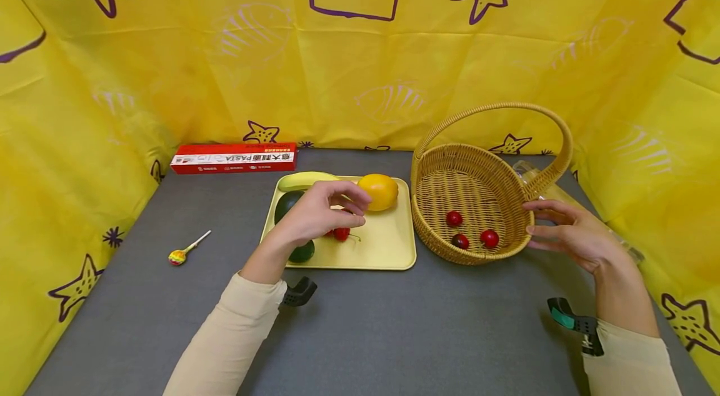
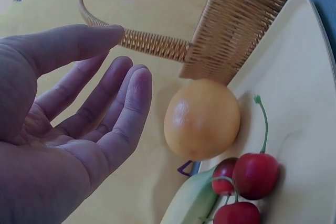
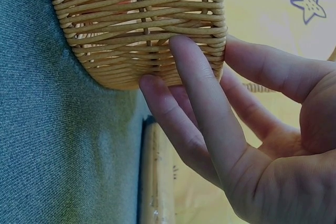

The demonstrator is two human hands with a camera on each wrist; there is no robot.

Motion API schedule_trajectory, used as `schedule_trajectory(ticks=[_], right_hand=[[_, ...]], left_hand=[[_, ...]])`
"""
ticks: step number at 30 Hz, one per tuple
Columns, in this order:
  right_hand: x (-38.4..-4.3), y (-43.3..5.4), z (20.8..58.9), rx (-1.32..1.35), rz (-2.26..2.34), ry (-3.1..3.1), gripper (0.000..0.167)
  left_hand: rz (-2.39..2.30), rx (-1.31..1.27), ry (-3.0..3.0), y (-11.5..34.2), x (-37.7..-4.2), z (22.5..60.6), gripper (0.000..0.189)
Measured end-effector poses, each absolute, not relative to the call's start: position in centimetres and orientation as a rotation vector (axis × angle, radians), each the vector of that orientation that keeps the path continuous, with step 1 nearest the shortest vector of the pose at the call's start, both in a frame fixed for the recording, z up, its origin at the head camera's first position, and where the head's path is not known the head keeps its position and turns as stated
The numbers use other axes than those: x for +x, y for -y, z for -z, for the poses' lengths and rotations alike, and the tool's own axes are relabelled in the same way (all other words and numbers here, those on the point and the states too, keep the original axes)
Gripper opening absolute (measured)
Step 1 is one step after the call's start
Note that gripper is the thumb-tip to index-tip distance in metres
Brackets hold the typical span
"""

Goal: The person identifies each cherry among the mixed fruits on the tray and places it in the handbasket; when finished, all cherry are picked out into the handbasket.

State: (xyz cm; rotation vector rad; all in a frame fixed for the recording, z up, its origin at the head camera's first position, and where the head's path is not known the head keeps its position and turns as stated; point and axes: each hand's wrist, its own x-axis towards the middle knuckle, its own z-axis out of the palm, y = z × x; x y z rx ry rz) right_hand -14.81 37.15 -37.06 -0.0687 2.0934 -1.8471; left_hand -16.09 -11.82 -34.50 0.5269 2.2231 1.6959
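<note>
My left hand [image 1: 323, 212] hovers over the yellow tray [image 1: 388, 252], fingers loosely bent with nothing between them. Below and beside it, red cherries [image 1: 341, 233] with green stems lie on the tray. An orange-yellow lemon-like fruit [image 1: 378, 192], a banana [image 1: 306, 180] and dark green produce [image 1: 302, 252], partly hidden by the left hand and wrist, share that tray. My right hand [image 1: 579, 233] holds the right rim of a wicker basket [image 1: 422, 230]; in the right wrist view, fingertips [image 3: 184, 48] press its outer wall. Three cherries [image 1: 489, 238] sit inside the basket.
A red pasta box [image 1: 233, 158] lies at the back left. Nearer the left edge is a lollipop [image 1: 178, 257]. Behind the basket and right hand lies a long clear-and-tan package [image 1: 596, 215], partly covered. Yellow patterned cloth [image 1: 360, 71] hangs around the grey table [image 1: 422, 333].
</note>
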Motion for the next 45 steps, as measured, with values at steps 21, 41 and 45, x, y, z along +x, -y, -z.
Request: schedule_trajectory(ticks=[21,41,45], right_hand=[[-15.0,-37.2,37.1,-0.044,1.867,-2.07,0.043],[-15.0,-37.1,37.0,-0.073,1.88,-2.063,0.043],[-14.9,-37.1,37.0,-0.078,1.883,-2.064,0.043]], left_hand=[[-1.628,0.43,-2.328,14.3,-16.5,36.1,0.028],[-1.346,0.432,-2.542,15.5,-17.1,37.1,0.03],[-1.263,0.426,-2.583,15.5,-17.0,37.1,0.031]])
